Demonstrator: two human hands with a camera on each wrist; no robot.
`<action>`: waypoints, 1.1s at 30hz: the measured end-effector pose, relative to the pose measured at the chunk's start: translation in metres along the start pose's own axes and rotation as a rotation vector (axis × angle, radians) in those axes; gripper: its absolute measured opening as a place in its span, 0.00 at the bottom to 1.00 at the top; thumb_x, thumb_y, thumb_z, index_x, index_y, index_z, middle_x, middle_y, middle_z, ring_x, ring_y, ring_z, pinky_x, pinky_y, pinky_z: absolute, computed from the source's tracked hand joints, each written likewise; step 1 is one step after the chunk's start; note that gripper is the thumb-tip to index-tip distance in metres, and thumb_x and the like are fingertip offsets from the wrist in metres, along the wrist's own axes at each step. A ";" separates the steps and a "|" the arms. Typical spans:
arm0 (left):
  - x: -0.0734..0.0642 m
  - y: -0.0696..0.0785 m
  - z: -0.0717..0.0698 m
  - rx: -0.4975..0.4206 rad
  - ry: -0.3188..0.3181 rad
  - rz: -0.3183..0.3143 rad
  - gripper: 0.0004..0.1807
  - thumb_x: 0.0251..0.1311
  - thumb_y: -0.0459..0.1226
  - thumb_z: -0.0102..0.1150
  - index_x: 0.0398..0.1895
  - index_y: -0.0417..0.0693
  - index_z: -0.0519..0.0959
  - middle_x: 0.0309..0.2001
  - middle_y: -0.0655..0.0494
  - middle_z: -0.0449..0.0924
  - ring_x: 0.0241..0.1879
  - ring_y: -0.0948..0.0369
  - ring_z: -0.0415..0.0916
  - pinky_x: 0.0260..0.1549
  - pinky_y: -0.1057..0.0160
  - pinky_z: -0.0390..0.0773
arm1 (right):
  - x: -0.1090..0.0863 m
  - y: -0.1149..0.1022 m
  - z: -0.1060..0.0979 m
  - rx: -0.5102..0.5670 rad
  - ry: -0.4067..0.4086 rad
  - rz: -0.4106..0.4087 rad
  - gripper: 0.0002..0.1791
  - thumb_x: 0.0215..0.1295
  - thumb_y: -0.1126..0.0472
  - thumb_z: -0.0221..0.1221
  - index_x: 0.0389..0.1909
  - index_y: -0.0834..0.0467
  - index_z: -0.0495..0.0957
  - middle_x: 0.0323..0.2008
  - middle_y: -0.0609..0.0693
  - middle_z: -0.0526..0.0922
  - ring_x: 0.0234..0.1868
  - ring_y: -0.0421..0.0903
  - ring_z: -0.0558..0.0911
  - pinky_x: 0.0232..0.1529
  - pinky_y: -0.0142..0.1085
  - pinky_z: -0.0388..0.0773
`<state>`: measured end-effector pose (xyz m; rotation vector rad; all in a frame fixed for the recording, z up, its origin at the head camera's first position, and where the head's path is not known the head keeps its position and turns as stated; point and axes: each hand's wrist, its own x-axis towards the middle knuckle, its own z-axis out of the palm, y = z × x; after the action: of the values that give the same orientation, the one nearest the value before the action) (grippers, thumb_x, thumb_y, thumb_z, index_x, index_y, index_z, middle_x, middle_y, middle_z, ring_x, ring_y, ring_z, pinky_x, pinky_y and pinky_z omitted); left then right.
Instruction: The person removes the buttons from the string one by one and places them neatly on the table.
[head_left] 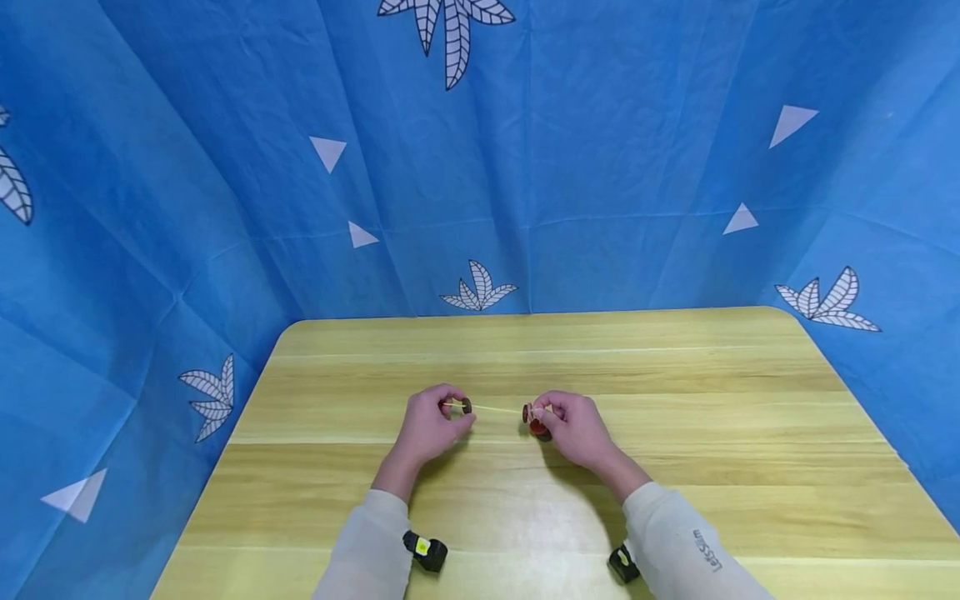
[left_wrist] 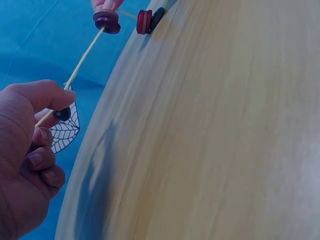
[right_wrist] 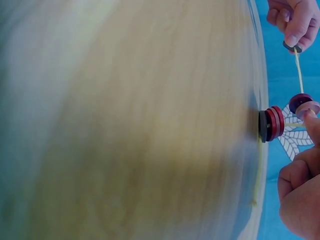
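Left to right, we record a pale sleeve (head_left: 367, 542) with a black device (head_left: 426, 552) bearing a yellow patch at the wrist, then the left hand (head_left: 431, 423), its fingers narrowed in a pinch on a small, dark, round disc (left_wrist: 62, 114). From that disc a thin yellow cord (right_wrist: 299, 70) runs straight, clear of the light wood-grain surface (head_left: 337, 475), to the right hand's side.

There we find a maroon disc (right_wrist: 301, 100) and a paler pink disc (right_wrist: 306, 108) side by side, the pink one pinched in the fingers of the right hand (head_left: 576, 427). Just beside that hand, a short stack of red and black discs (right_wrist: 271, 124) sits on the surface, black side down; a length of cord links it to the pinch. Behind everything hangs blue cloth (head_left: 600, 167) printed with white leaves and triangles.
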<state>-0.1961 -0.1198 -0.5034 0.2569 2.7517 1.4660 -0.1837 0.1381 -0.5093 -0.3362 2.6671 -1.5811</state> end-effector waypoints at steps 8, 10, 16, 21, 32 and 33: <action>0.002 -0.002 -0.006 0.017 0.013 0.002 0.11 0.54 0.33 0.73 0.39 0.45 0.82 0.21 0.57 0.63 0.21 0.60 0.61 0.35 0.57 0.72 | 0.000 -0.002 -0.003 0.025 -0.003 0.024 0.06 0.70 0.66 0.60 0.33 0.57 0.84 0.16 0.51 0.75 0.16 0.41 0.68 0.19 0.33 0.67; 0.002 -0.002 -0.008 0.024 0.017 -0.003 0.11 0.54 0.34 0.73 0.39 0.45 0.82 0.20 0.57 0.63 0.20 0.60 0.60 0.36 0.56 0.72 | 0.000 -0.001 -0.003 0.026 0.001 0.022 0.05 0.70 0.66 0.61 0.34 0.57 0.84 0.15 0.49 0.73 0.16 0.41 0.67 0.18 0.33 0.66; 0.002 -0.006 -0.011 0.052 0.024 -0.009 0.11 0.53 0.34 0.74 0.39 0.46 0.82 0.19 0.57 0.62 0.20 0.61 0.60 0.35 0.57 0.71 | 0.000 0.001 -0.004 0.021 0.020 0.004 0.05 0.69 0.67 0.61 0.34 0.57 0.84 0.14 0.45 0.70 0.15 0.40 0.66 0.20 0.34 0.65; 0.001 -0.009 -0.014 0.054 0.029 -0.023 0.12 0.53 0.34 0.74 0.38 0.46 0.82 0.19 0.57 0.63 0.20 0.60 0.61 0.35 0.57 0.71 | -0.001 0.001 -0.005 0.034 0.017 0.013 0.05 0.69 0.67 0.61 0.34 0.58 0.84 0.14 0.46 0.70 0.15 0.40 0.66 0.20 0.34 0.66; -0.004 -0.019 -0.020 0.102 0.042 -0.051 0.11 0.51 0.33 0.74 0.35 0.46 0.81 0.18 0.58 0.62 0.19 0.61 0.61 0.32 0.58 0.70 | -0.002 0.002 -0.006 0.039 0.029 -0.016 0.07 0.68 0.68 0.62 0.29 0.58 0.83 0.13 0.44 0.65 0.16 0.40 0.62 0.21 0.34 0.63; -0.005 -0.020 -0.020 0.110 0.044 -0.053 0.11 0.51 0.33 0.74 0.35 0.46 0.81 0.18 0.58 0.62 0.19 0.61 0.61 0.32 0.59 0.70 | -0.003 0.002 -0.006 0.046 0.026 -0.013 0.06 0.68 0.67 0.62 0.30 0.58 0.83 0.13 0.44 0.66 0.16 0.40 0.62 0.21 0.34 0.63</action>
<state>-0.1959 -0.1478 -0.5090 0.1539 2.8539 1.3265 -0.1822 0.1444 -0.5084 -0.3339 2.6482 -1.6582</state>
